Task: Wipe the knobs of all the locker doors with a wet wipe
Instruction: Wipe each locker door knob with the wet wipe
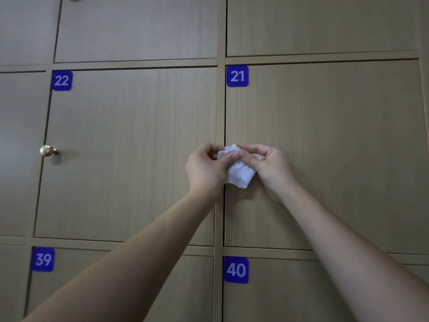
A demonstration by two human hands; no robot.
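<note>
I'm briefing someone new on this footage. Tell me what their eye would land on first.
First, the two hands, left hand and right hand, meeting at centre over a crumpled white wet wipe, pressed at the left edge of door 21, with a glint of a knob above it. Next, the blue number plates, such as 22, and the bare brass knob at far left.

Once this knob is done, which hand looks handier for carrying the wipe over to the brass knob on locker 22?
Probably the left hand. It already pinches the wipe and sits on the side nearer the brass knob; the right hand would have to cross over it.
</note>
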